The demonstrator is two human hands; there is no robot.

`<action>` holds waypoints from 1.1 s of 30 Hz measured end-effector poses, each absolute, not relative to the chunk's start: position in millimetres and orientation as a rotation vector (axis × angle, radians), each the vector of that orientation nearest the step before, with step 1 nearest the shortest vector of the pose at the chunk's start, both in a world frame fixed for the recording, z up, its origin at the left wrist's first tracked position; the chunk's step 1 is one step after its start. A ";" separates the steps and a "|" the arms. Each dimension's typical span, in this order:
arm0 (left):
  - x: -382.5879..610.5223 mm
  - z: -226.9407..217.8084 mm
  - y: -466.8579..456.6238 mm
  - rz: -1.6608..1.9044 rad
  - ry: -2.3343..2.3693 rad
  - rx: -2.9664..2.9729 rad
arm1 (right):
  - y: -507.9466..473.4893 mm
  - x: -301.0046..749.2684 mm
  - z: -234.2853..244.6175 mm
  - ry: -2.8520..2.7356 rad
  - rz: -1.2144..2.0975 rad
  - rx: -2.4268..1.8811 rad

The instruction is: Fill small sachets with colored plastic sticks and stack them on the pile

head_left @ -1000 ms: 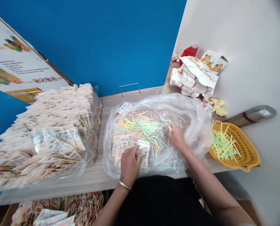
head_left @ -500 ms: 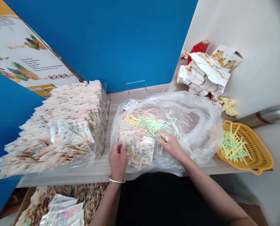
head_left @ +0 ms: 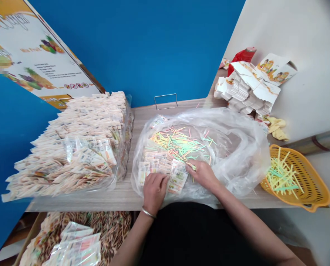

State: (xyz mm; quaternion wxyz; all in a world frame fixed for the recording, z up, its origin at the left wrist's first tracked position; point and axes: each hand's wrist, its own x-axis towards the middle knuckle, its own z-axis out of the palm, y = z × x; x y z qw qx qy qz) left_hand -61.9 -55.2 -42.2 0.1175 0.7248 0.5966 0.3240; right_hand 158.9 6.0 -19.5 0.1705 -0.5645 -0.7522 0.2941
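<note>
My left hand (head_left: 155, 190) lies over the printed sachets (head_left: 178, 177) at the front of a clear plastic sheet. Its fingers are bent together onto a sachet mostly hidden beneath them. To the right, my right hand (head_left: 202, 173) is closed, with short pale yellow-green sticks (head_left: 192, 166) showing between thumb and fingers. Its fingertips are beside the upper right edge of a sachet holding colored sticks. Just beyond both hands, a loose heap of thin pink, yellow, orange and green sticks (head_left: 178, 142) lies on the plastic sheet (head_left: 237, 155).
A big stack of filled sachets (head_left: 81, 122) stands at the left. Below the table edge, a box holds more sachets (head_left: 78, 244). At the right are a yellow basket (head_left: 317, 184) of sticks, a metal tube (head_left: 317, 144) and folded white cartons (head_left: 245, 92). A wire handle (head_left: 165, 101) stands behind.
My left hand has moved right and turned palm down over the sachets, covering one with orange sticks. My right hand stays near the same sachet. The whole view has shifted slightly.
</note>
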 end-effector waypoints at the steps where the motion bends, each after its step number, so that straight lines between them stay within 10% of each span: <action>1: -60.2 -38.3 -52.1 1.023 1.743 2.046 | 4.8 161.9 -14.3 -2.091 0.877 -1.553; 33: -6.1 0.7 -11.6 0.888 1.388 1.331 | 15.1 126.0 6.0 -1.018 1.493 -1.160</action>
